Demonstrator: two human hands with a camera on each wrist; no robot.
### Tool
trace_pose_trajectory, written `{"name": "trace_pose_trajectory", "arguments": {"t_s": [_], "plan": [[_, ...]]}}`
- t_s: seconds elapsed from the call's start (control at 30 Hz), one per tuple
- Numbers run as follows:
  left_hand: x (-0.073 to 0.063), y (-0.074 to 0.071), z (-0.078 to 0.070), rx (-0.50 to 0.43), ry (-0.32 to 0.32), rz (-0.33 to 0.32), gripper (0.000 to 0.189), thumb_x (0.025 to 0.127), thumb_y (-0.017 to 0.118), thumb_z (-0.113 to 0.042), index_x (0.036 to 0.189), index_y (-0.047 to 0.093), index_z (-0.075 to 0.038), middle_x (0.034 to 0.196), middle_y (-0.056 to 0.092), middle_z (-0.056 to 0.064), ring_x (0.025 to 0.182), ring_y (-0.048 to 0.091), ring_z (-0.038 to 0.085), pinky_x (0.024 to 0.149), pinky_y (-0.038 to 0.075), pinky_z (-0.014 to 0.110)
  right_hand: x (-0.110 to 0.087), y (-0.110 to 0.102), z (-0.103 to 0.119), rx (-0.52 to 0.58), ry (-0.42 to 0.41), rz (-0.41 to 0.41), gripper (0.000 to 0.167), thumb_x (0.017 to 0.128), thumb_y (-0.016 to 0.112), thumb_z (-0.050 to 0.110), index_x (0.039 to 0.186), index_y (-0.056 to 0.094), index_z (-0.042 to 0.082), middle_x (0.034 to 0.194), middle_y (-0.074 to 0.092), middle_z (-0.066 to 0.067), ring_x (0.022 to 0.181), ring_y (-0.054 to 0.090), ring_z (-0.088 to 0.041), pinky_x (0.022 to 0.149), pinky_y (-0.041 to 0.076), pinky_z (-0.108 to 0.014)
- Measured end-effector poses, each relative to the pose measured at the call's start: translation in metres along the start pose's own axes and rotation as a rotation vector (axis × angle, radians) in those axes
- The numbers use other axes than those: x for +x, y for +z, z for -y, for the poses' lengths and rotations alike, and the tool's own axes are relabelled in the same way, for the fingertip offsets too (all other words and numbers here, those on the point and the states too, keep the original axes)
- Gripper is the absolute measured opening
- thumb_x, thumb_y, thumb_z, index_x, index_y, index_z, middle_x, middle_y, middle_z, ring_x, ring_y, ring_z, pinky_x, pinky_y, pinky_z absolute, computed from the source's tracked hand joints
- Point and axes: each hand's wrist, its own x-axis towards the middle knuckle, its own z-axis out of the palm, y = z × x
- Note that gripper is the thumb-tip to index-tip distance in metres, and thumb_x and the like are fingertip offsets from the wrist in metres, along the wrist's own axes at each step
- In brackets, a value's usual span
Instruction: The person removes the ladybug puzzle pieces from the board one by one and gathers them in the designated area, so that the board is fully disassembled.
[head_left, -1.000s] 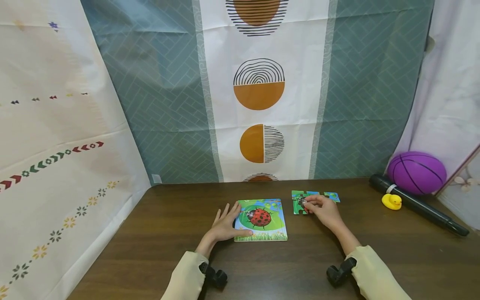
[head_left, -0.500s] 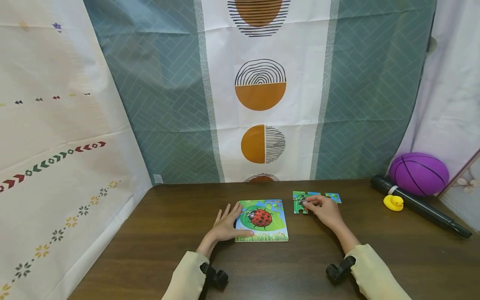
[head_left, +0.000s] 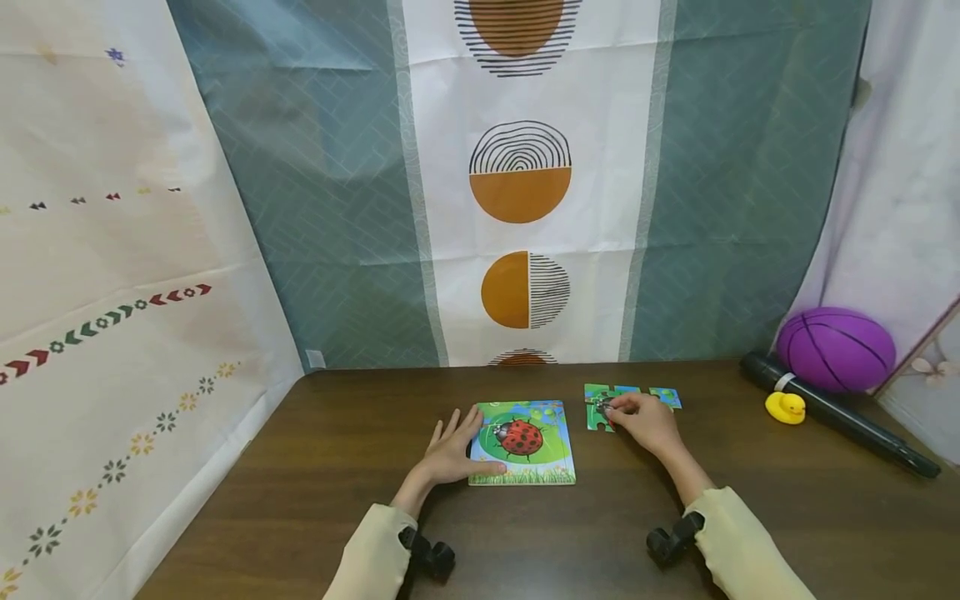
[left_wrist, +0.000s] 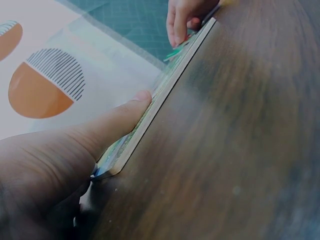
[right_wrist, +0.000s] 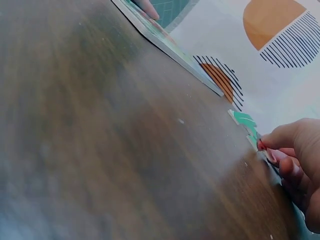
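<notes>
A square ladybug puzzle board (head_left: pixel 551 454) lies flat on the table, its picture complete. My left hand (head_left: pixel 446 450) rests along its left side with fingers spread, and the thumb (left_wrist: pixel 135 107) lies over the near left part of the board. To the right of the board, several loose puzzle pieces (head_left: pixel 596 392) form a partly joined patch in green and blue. There my right hand (head_left: pixel 648 423) pinches a puzzle piece with red on it (right_wrist: pixel 261 145) between thumb and fingers, low at the patch. The fingers and palm hide part of the patch.
At the right stand a yellow rubber duck (head_left: pixel 786 407) and a purple ball (head_left: pixel 836 350), with a long black tube (head_left: pixel 862 425) lying between them. A patterned curtain (head_left: pixel 337 208) hangs behind the brown table (head_left: pixel 322 483).
My right wrist has shifted slightly left while the fingers stay at the pieces. The left hand and the board have not moved.
</notes>
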Motion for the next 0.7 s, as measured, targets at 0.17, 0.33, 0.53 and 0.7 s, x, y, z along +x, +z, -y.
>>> {"name": "trace_pose_trajectory", "arguments": {"t_s": [0.17,0.33,0.53,0.7], "plan": [[-0.0013,0.0002,0.0002,0.012,-0.005,0.005,0.110,0.076,0.070,-0.066,0.155,0.022,-0.006,0.165,0.013,0.013,0.152,0.003,0.042,0.120,-0.002,0.064,-0.0001,0.0025,0.0015,-0.018,-0.023,-0.001,0.015,0.089,0.069,0.018,0.094,0.072,0.005,0.085,0.072,-0.011,0.072,0.062,-0.020,0.063,0.046,-0.030],[-0.0009,0.0000,-0.0011,0.007,0.004,0.001,0.109,0.077,0.070,-0.065,0.155,0.023,-0.006,0.165,0.013,0.013,0.152,0.003,0.042,0.119,-0.002,0.064,0.0011,0.0025,0.0007,-0.021,-0.022,-0.011,0.014,0.090,0.068,0.018,0.094,0.072,0.005,0.084,0.071,-0.009,0.071,0.061,-0.017,0.062,0.045,-0.030],[-0.0005,-0.0012,-0.0003,0.005,0.009,0.002,0.108,0.078,0.071,-0.063,0.156,0.021,-0.006,0.165,0.012,0.012,0.152,0.003,0.042,0.119,-0.002,0.065,0.0037,0.0029,-0.0016,0.054,-0.019,-0.024,0.018,0.092,0.066,0.017,0.102,0.071,0.003,0.085,0.070,-0.010,0.066,0.056,-0.013,0.055,0.045,-0.027],[-0.0016,-0.0004,0.0001,0.004,0.004,-0.002,0.109,0.077,0.071,-0.063,0.155,0.022,-0.005,0.165,0.013,0.013,0.152,0.004,0.043,0.119,-0.002,0.065,0.0009,0.0053,0.0032,0.146,-0.009,-0.091,0.019,0.093,0.066,0.016,0.104,0.070,0.002,0.089,0.070,-0.013,0.065,0.057,-0.009,0.056,0.047,-0.023]]}}
